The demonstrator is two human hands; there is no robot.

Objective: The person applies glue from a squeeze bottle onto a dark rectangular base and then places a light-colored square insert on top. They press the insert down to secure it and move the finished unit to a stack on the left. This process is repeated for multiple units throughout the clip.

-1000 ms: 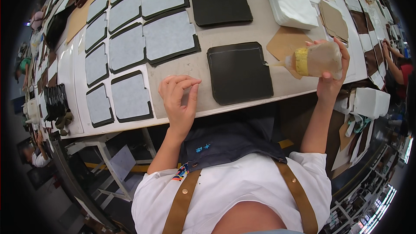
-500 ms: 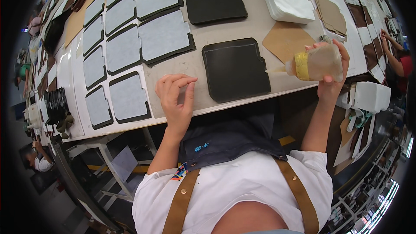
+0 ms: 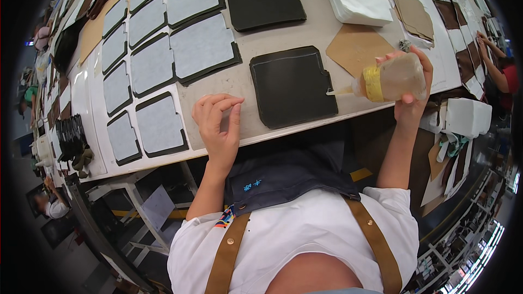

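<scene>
My right hand (image 3: 417, 90) is wrapped round a cloudy, translucent squeeze bottle (image 3: 400, 78) with a yellow band near its neck. The bottle lies tilted on its side in my grip, its thin nozzle tip at the right edge of a black, roughly square panel (image 3: 291, 90). That edge has a small notch, and a pale line runs along the panel's upper edge. Left of the panel, my left hand (image 3: 218, 120) hovers by the table's front edge, fingers loosely bent and nothing in them.
Rows of black-edged pieces with pale grey faces (image 3: 201, 46) cover the table's left. Farther back are another black panel (image 3: 266, 2), a white sheet stack (image 3: 359, 0) and brown cards (image 3: 413, 13). A tan sheet (image 3: 359, 49) lies behind the bottle. Other people work at both sides.
The bottle has shifted slightly left, and its nozzle tip now meets the panel's right edge. My left hand stays nearly in place. The whole view has shifted a little.
</scene>
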